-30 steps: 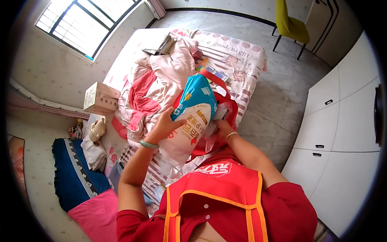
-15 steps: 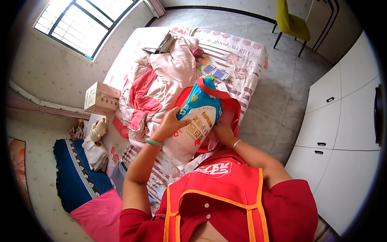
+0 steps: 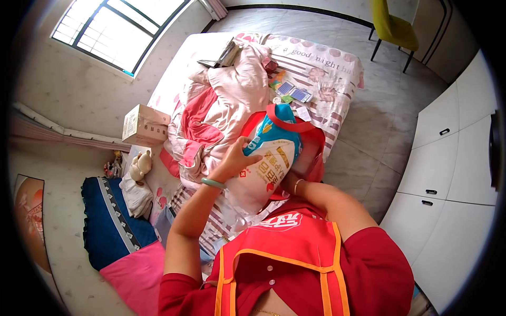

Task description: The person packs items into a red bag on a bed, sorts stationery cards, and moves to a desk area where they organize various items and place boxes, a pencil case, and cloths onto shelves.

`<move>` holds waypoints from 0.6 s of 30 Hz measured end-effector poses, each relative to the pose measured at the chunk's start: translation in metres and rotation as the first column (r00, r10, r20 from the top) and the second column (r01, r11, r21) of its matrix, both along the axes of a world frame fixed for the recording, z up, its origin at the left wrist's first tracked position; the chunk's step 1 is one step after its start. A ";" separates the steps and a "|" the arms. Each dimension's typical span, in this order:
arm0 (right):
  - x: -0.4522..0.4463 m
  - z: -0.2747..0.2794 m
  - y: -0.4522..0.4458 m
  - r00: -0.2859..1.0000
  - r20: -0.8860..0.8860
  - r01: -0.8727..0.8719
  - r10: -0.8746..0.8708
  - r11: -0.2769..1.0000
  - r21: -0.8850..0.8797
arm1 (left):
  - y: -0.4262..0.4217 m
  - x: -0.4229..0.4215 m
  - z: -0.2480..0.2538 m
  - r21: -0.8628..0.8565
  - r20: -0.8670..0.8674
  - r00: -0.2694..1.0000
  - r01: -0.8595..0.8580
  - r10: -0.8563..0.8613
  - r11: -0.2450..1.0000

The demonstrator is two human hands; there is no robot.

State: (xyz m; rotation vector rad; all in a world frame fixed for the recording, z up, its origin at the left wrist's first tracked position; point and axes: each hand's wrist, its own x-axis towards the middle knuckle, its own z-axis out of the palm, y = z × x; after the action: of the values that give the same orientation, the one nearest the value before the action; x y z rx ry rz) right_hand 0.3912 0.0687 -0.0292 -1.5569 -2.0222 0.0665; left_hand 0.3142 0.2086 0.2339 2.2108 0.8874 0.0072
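While the left hand [image 3: 237, 158] keeps its grip on the blue-and-white plastic package [image 3: 266, 163], thumb laid across the front at nine o'clock, it's the other side that has changed! A second ago the right hand [image 3: 289, 181] was in plain sight beside the package with something pale and clear; now it has slipped behind the lower edge at four o'clock, fingers gone from sight, so whether that grip is closed or holding anything, I cannot tell. And look at the red handle [image 3: 300, 126]: it ran behind the package a second ago, and now it cuts right across the front of the blue upper end. That, I'd judge, puts the package closer in among the folds of the red bag [image 3: 313, 158], which shows at ten o'clock and again at three, though how deep the package sits is hidden. It stands tilted, top leaning towards one o'clock, dead centre of the view, over the near part of the bed [image 3: 342, 50]. Further out from the package, two flat blue-and-white packs [image 3: 294, 92] lie on the sheet at one o'clock, a carton [image 3: 145, 126] sits between nine and ten, and a plush toy [image 3: 140, 166] rests at nine.
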 end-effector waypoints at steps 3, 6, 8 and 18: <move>0.007 -0.005 -0.008 0.999 0.014 -0.036 0.037 0.998 -0.043 | -0.006 0.001 0.001 -0.194 0.030 0.998 -0.055 0.062 0.979; 0.015 -0.006 -0.015 0.997 0.035 -0.067 0.070 0.995 -0.071 | -0.002 0.001 -0.003 -0.292 0.054 0.997 -0.038 0.056 0.956; 0.020 -0.006 -0.018 0.995 0.047 -0.084 0.088 0.993 -0.085 | -0.005 0.003 0.004 -0.302 0.025 0.996 -0.075 0.086 0.951; 0.011 -0.045 -0.035 0.949 0.313 0.121 0.037 0.874 -0.471 | 0.004 -0.004 -0.027 -0.595 0.075 0.949 -0.204 0.306 0.778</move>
State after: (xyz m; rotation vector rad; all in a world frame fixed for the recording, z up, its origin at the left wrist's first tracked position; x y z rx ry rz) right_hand 0.4022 0.0342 -0.0740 -2.0288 -2.3404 0.3581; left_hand 0.3098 0.2125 0.2071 1.4812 0.9390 0.0461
